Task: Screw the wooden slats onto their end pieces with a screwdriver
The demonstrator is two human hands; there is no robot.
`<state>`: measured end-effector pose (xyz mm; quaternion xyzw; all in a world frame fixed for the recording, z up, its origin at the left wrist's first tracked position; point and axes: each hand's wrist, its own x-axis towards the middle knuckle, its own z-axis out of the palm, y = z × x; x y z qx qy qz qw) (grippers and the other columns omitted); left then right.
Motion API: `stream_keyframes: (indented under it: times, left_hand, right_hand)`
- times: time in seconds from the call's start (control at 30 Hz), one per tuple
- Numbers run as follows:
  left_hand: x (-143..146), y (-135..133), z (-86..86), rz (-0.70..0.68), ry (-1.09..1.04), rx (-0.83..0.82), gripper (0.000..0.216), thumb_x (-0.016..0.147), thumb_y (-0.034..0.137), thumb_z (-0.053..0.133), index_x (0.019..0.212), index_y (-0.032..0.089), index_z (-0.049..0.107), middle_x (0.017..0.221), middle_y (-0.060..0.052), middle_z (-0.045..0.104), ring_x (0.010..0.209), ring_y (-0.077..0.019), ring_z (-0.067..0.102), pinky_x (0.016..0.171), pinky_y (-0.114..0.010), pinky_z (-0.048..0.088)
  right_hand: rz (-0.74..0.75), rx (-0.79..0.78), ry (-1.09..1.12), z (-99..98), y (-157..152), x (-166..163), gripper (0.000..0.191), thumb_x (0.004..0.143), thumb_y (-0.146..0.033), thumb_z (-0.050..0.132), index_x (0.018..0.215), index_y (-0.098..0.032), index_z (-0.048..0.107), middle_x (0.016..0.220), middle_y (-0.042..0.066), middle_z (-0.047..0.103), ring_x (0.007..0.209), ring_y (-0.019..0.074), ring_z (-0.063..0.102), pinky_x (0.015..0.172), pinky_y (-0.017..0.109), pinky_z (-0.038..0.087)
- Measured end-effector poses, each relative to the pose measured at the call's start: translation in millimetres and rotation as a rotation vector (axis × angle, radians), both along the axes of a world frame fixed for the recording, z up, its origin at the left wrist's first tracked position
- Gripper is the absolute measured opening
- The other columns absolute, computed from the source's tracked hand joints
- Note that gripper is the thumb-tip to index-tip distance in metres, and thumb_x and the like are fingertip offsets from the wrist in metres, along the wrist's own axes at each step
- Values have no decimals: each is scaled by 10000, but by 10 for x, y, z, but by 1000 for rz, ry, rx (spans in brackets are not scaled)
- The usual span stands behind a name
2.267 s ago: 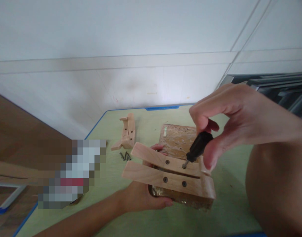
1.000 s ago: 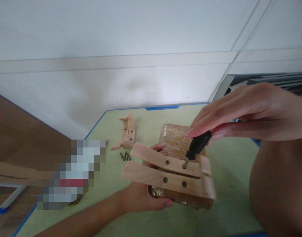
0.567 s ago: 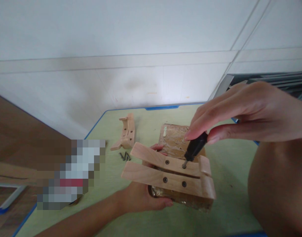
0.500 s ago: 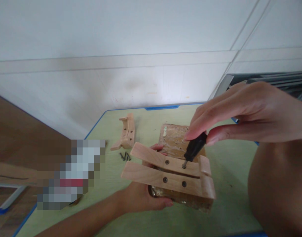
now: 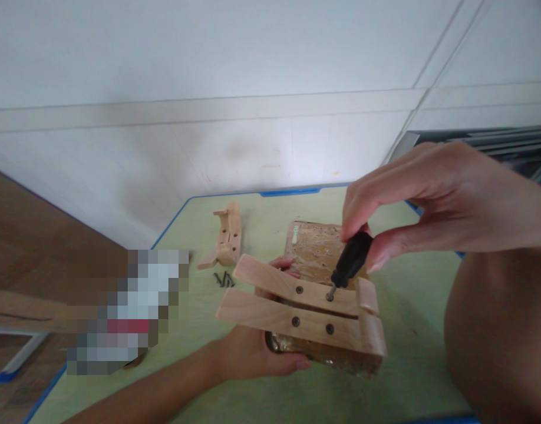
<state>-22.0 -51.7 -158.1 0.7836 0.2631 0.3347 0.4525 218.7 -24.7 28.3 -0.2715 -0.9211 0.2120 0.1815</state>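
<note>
My right hand [image 5: 412,206] pinches the black handle of a small screwdriver [image 5: 350,259] between thumb and fingers. Its tip sits in a screw [image 5: 329,297] on the farther arm of a light wooden bracket [image 5: 332,335] with two prongs. Several dark screw heads show along the bracket's two arms. Below the bracket lies a block wrapped in brown tape [image 5: 314,247]. My left hand [image 5: 257,353] is wrapped round the left side of block and bracket, thumb in front and fingertips showing behind; the bracket hides part of it.
A second wooden bracket [image 5: 228,235] lies on the green tabletop [image 5: 186,330] with several loose screws [image 5: 224,280] by it. A blurred-out pale item [image 5: 138,306] is at the left. A white wall [image 5: 235,147] stands behind the table, and a bare knee [image 5: 491,341] is at the right.
My right hand's fingers have shifted and loosened slightly round the screwdriver handle, showing more of its top. The screwdriver tip, bracket and left hand stay in place.
</note>
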Motion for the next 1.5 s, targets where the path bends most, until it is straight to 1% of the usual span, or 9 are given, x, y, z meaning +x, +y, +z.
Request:
stream_keyframes:
  times: [0.3, 0.4, 0.53, 0.8, 1.1, 1.23, 1.33, 1.4, 1.5]
  left_hand:
    - [4, -14, 13, 55, 26, 36, 866, 585, 488, 717, 1285, 269, 256, 1421, -96, 124, 1292, -373, 230, 1052, -554, 278]
    - [-9, -18, 8, 68, 54, 61, 863, 583, 512, 709, 1283, 257, 275, 1382, -110, 257, 1282, -371, 261, 1034, -555, 299]
    - [-19, -28, 35, 51, 84, 37, 874, 584, 509, 711, 1295, 246, 277, 1306, -122, 386, 1271, -367, 304, 1030, -562, 297]
    - [0, -36, 65, 10, 100, -29, 816, 600, 476, 715, 1288, 213, 364, 1292, -128, 434, 1257, -343, 360, 1055, -523, 301]
    - [-12, -46, 38, 3, 112, 2, 811, 628, 501, 686, 1306, 231, 332, 1320, -125, 404, 1276, -353, 327, 1051, -539, 300]
    - [-5, -47, 38, 46, 101, 49, 873, 596, 487, 715, 1318, 273, 273, 1367, -113, 320, 1326, -377, 196, 1056, -585, 248]
    - [2, -49, 39, 73, 58, 40, 878, 562, 502, 730, 1292, 255, 310, 1419, -107, 218, 1338, -387, 137, 1061, -588, 226]
    - [5, -50, 43, 70, 40, 28, 857, 551, 495, 740, 1267, 239, 345, 1438, -104, 166, 1332, -385, 156, 1064, -565, 243]
    - [9, -48, 52, 65, 35, 9, 898, 554, 461, 752, 1293, 258, 285, 1429, -106, 151, 1299, -371, 232, 1059, -542, 270]
  right_hand:
    - [-68, 182, -131, -8, -15, -29, 210, 849, -350, 514, 746, -192, 609, 601, -36, 545, 525, 56, 460, 496, 199, 373]
    - [-104, 238, -152, -3, -44, -50, 257, 837, -349, 528, 651, -177, 568, 548, -37, 473, 489, 64, 381, 450, 228, 309]
    - [-104, 239, -167, 0, -59, -80, 287, 812, -282, 552, 567, -159, 468, 513, -48, 373, 472, 54, 303, 429, 226, 253]
    - [-99, 247, -184, -20, -43, -110, 404, 850, -297, 486, 532, -153, 282, 513, -49, 235, 473, 57, 195, 436, 259, 174]
    - [-139, 275, -159, -40, -11, -127, 468, 873, -374, 442, 529, -155, 211, 537, -47, 143, 483, 64, 145, 463, 279, 135]
    - [-191, 264, -180, -46, -29, -136, 463, 867, -344, 438, 514, -160, 201, 540, -47, 126, 484, 64, 131, 471, 288, 115]
    - [-215, 232, -192, -61, -26, -138, 433, 842, -265, 452, 515, -160, 189, 530, -50, 125, 471, 56, 125, 452, 277, 114]
    - [-224, 232, -196, -69, -13, -134, 405, 805, -210, 469, 511, -159, 194, 520, -52, 135, 461, 51, 133, 444, 270, 112]
    - [-211, 274, -185, -69, 2, -126, 380, 780, -191, 480, 483, -157, 246, 496, -54, 168, 452, 52, 164, 451, 268, 132]
